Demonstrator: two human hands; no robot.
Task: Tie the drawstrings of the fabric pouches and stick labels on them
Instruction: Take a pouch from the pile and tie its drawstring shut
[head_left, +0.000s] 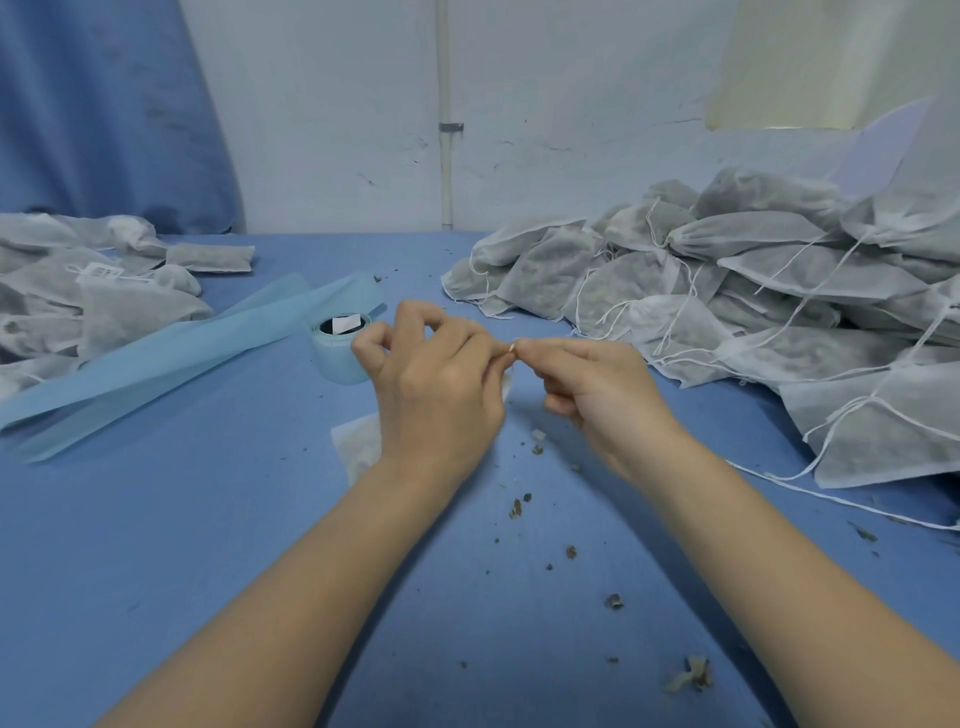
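My left hand and my right hand meet fingertip to fingertip above the middle of the blue table. Both pinch something small and white between them, probably the drawstring of the pouch; it is mostly hidden. A white fabric pouch lies under my left hand, only its left corner showing. Just behind my left hand stands a light blue label roll, and its backing strip trails off to the left.
A big heap of filled pouches with loose drawstrings covers the right side. A smaller pile of pouches, one bearing a label, lies at the far left. Dry herb crumbs are scattered over the blue tabletop.
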